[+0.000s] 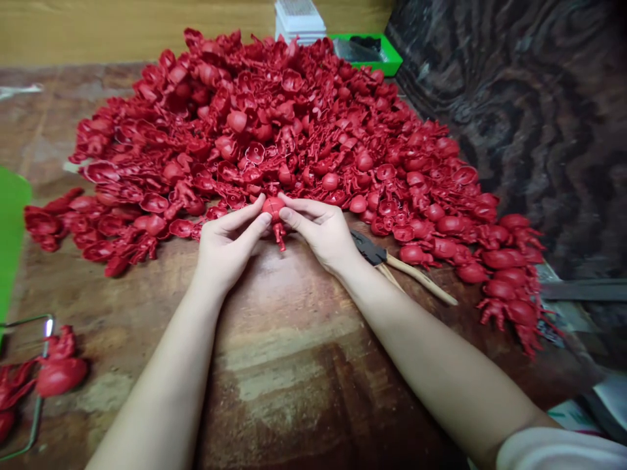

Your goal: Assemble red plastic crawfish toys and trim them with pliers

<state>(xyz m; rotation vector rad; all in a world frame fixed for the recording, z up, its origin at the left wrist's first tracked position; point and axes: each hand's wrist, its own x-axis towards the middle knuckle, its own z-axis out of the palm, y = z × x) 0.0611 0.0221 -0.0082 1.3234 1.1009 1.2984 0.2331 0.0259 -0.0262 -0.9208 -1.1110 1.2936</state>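
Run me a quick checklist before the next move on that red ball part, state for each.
1. Grip on the red moulded ball: ok, left hand and right hand pinch it from either side.
2. Red branched piece under the ball: cannot tell whether it touches the wooden bench.
3. Thin crossed lines on the ball: cannot tell whether they are seams or flaws.
4. Black-headed tool with wooden handles: ok, it lies beside the right hand, not held.
5. Gloves: not ok, both hands are bare.
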